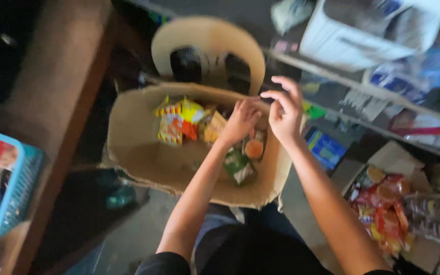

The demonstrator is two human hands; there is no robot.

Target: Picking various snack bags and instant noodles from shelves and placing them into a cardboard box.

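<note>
Left hand (241,120): inside the box (143,153), grip curled among the packets; whether it pinches one, cannot tell.
Right hand (283,109): over the box's right wall, grip loosely spread, holding nothing.
Box: open cardboard, between the arms' reach and a tan chair (207,43).
Packets: yellow-red packet (178,119) at back; green packet (239,167) near front.
Right floor: red packets (383,211).
Left: blue basket (1,188).

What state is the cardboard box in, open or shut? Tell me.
Open. The cardboard box has its top spread wide, showing snack packets inside, with the left hand reaching in.
</note>
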